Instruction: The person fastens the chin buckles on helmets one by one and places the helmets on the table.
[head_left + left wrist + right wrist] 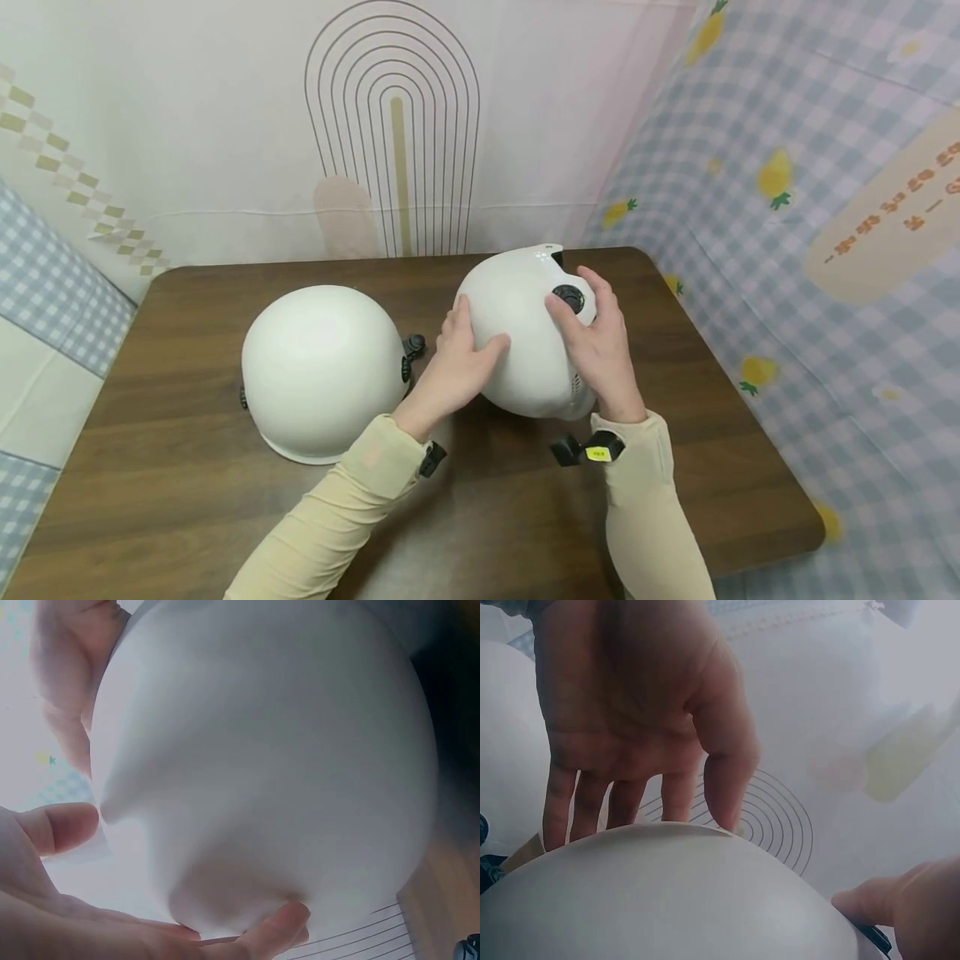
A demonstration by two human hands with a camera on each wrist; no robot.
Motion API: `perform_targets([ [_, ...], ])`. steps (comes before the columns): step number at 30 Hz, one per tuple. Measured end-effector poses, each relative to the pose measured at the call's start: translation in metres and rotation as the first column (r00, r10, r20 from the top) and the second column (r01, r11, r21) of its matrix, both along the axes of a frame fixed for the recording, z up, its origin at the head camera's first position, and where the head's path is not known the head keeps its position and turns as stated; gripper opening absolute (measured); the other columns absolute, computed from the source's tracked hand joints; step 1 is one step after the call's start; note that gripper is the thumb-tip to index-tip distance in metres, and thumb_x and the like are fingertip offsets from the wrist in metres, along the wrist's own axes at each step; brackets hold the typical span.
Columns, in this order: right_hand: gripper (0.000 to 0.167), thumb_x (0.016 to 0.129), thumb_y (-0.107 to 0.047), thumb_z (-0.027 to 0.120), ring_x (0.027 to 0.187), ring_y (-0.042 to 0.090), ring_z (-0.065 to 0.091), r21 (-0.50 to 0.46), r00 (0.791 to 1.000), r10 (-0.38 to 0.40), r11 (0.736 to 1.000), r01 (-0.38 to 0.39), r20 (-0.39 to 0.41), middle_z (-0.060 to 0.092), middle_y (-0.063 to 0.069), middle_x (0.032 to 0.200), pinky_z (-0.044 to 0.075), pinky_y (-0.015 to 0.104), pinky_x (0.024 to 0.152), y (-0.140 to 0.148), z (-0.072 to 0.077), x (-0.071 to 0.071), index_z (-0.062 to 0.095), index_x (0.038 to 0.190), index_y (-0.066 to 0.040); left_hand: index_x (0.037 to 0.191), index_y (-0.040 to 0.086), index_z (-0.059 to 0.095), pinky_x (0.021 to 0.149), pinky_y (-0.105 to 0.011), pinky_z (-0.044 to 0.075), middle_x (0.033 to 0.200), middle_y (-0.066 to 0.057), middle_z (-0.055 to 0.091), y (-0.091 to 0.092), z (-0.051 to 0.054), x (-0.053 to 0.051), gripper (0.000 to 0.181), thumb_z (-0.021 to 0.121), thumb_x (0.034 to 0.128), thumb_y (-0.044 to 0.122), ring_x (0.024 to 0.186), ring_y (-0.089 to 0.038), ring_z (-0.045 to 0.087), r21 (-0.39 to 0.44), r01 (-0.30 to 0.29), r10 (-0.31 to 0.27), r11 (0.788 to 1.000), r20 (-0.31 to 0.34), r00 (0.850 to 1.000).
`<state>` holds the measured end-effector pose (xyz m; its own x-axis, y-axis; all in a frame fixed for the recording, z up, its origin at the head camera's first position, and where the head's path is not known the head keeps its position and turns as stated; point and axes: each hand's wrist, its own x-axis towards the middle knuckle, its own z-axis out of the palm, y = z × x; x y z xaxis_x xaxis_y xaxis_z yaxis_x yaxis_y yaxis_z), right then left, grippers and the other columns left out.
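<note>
A glossy white helmet [517, 333], tilted on its side, is between both hands at the right of the table. My left hand [461, 358] rests on the shell with thumb and fingers spread; in the right wrist view the left fingers [622, 802] look fairly straight against the white surface. My right hand [603, 342] grips the helmet's right edge, its thumb beside a black round knob [568, 297] and its fingers beyond the edge. In the left wrist view the shell [277, 765] fills most of the picture. The helmet's inside is hidden.
A second white helmet [322, 375] stands left on the brown wooden table [187, 500], with a black fitting [413, 345] at its right side. Patterned cloth [525, 125] hangs behind the table, and checked cloth [810, 333] hangs along the right.
</note>
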<state>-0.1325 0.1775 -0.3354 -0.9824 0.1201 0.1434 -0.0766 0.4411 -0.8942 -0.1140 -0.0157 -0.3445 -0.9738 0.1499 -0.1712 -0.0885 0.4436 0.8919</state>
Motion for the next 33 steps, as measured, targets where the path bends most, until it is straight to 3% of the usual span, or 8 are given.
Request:
perform_targets([
  [8,0.07,0.09,-0.047,0.065,0.125,0.027,0.043,-0.016,1.0,0.009,1.0,-0.009,-0.007,0.043,0.01,0.144,0.038,0.053,0.098,0.005,-0.002,-0.004,0.038,0.149,-0.019,0.157,0.014,0.003,0.111,-0.053,0.022,0.16,-0.017,0.005,0.001,-0.001,0.0,0.085,0.052,0.0942,0.042,0.146,-0.032,0.006,-0.016,0.002,-0.002,1.0,-0.021,1.0],
  [17,0.074,0.089,-0.052,0.064,0.127,0.025,0.043,0.003,1.0,-0.001,1.0,0.001,0.003,0.042,0.008,0.147,0.038,0.053,0.099,0.012,-0.004,-0.009,0.037,0.15,-0.02,0.157,0.014,0.005,0.107,-0.053,0.03,0.157,-0.016,0.01,0.005,-0.005,-0.001,0.093,0.062,0.09,0.043,0.142,-0.032,0.015,0.048,-0.02,0.022,0.999,-0.036,0.999],
  [23,0.075,0.089,-0.051,0.064,0.126,0.025,0.045,0.005,1.0,-0.001,1.0,0.001,-0.001,0.043,0.008,0.147,0.04,0.051,0.098,0.013,-0.003,-0.012,0.037,0.15,-0.017,0.157,0.014,0.005,0.107,-0.054,0.031,0.155,-0.018,0.01,0.009,-0.002,0.0,0.096,0.065,0.0887,0.045,0.141,-0.035,0.015,0.024,-0.015,0.016,1.0,-0.045,0.999],
  [33,0.074,0.09,-0.046,0.066,0.124,0.024,0.048,-0.082,0.998,-0.026,0.996,0.03,0.05,0.043,0.008,0.147,0.041,0.046,0.1,0.019,0.002,-0.016,0.036,0.151,-0.015,0.157,0.013,0.006,0.107,-0.055,0.03,0.157,-0.02,0.003,0.016,0.003,0.001,0.095,0.065,0.0888,0.042,0.143,-0.036,0.009,-0.019,0.03,-0.031,0.999,-0.071,0.997],
])
